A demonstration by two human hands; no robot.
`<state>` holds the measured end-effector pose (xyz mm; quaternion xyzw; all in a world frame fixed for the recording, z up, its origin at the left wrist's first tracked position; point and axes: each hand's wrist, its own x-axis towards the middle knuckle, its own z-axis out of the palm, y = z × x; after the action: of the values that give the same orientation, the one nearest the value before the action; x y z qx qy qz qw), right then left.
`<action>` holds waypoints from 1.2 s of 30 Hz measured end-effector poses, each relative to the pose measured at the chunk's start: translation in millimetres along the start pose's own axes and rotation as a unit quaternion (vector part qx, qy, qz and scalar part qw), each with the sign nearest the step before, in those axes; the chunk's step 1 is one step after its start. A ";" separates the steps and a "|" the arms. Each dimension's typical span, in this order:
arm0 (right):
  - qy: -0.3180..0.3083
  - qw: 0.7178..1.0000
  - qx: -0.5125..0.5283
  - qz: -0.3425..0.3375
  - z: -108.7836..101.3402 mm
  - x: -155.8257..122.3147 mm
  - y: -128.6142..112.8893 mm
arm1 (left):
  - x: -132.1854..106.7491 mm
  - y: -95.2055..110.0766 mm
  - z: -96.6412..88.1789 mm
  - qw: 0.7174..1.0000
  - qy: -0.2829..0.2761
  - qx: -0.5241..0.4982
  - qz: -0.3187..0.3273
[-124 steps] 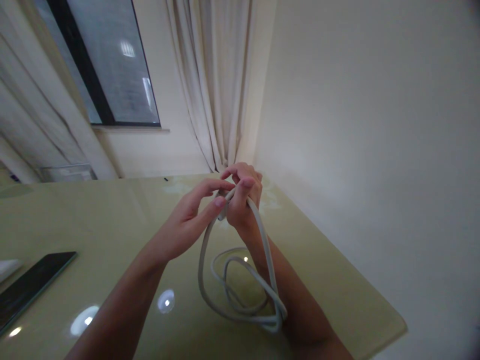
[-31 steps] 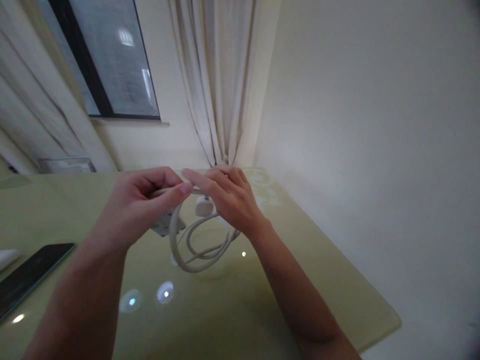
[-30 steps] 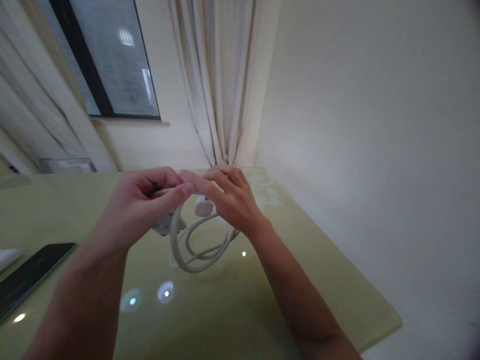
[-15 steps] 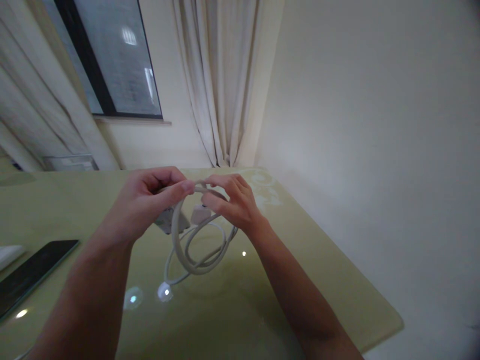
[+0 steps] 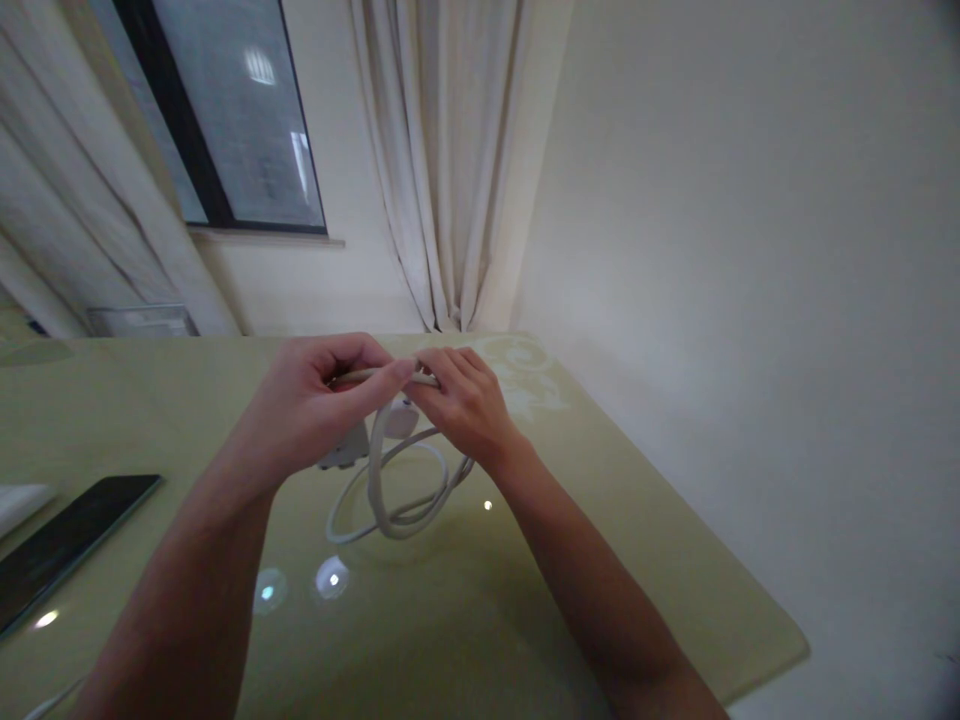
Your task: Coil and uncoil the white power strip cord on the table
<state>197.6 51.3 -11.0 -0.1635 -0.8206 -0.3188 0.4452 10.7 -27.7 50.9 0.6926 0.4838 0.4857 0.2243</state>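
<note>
Both of my hands hold a thick white cable [image 5: 390, 500] above a glossy yellow-green table [image 5: 465, 620]. My left hand [image 5: 315, 410] pinches the cable's top between thumb and fingers. My right hand [image 5: 461, 405] grips the same stretch just to the right, fingers curled over it. Loops of the cable hang below the hands and rest on the table. A white plug [image 5: 401, 420] and a pale block-shaped part [image 5: 346, 452] show under the hands, partly hidden.
A dark phone or tablet [image 5: 67, 545] lies flat at the table's left, with a white object [image 5: 19, 500] beside it. Cream curtains [image 5: 442, 160] and a window [image 5: 225, 110] stand behind the table. A plain wall runs along the right edge.
The long loose loops seen earlier have been gathered into a smaller coil. The hands came closer together on the cable's top, and the hanging loops shifted slightly right.
</note>
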 end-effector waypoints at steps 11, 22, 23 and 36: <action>-0.046 0.998 -0.019 0.029 3.5 -1.4 -9.9 | 0.8 5.1 -4.0 0.996 -0.001 0.071 0.044; -0.123 0.989 0.013 0.081 -4.0 0.2 -5.9 | -10.8 1.2 -6.3 0.982 -0.099 0.154 0.055; -0.127 0.989 0.014 0.079 -5.6 0.7 -4.3 | -11.1 1.3 -4.4 0.981 -0.096 0.163 0.052; -0.211 0.976 -0.026 0.053 -17.5 6.0 6.9 | -7.8 -4.3 14.7 0.986 -0.104 0.114 0.060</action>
<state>209.1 44.6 3.6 -0.2822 -0.8777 -0.2744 0.2734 21.4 -30.4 37.8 0.7880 0.4676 0.3657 0.1634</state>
